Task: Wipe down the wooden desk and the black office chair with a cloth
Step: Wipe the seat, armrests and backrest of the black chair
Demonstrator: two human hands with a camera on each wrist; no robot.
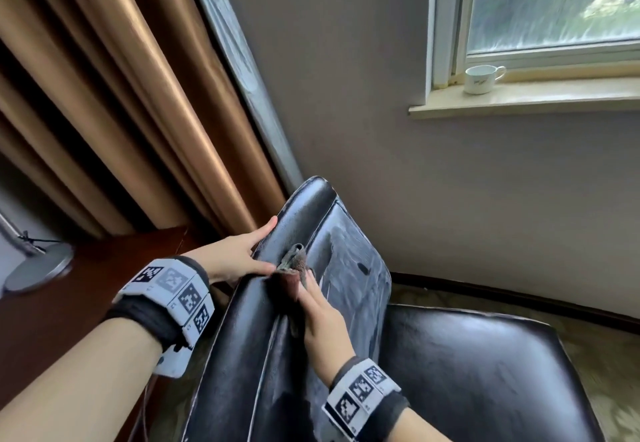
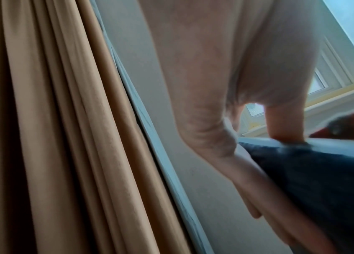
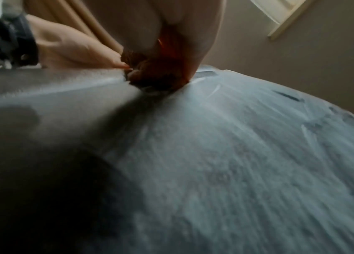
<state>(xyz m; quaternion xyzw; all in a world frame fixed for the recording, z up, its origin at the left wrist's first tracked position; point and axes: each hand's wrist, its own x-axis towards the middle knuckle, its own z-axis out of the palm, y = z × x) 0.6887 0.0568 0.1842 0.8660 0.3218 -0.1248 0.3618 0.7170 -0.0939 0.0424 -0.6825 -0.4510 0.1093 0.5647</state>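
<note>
The black office chair point(image 1: 349, 268) stands in front of me, backrest turned toward me, its surface streaked grey. My left hand point(image 1: 242, 254) grips the rolled top edge of the backrest point(image 2: 313, 171), thumb on the near side and fingers round the back. My right hand point(image 1: 322, 317) holds a bunched reddish-brown cloth point(image 1: 291, 268) and presses it on the backrest face just below that edge, beside the left thumb. In the right wrist view the cloth point(image 3: 154, 73) sits wadded under the fingers against the chair point(image 3: 215, 154). The dark wooden desk point(image 1: 52, 320) lies to the left.
A lamp's round metal base point(image 1: 38, 268) stands on the desk. Brown curtains point(image 1: 121, 112) hang behind the desk and chair. A white cup point(image 1: 479, 78) sits on the window sill point(image 1: 554, 98) at upper right. The chair seat point(image 1: 467, 365) extends right over carpet.
</note>
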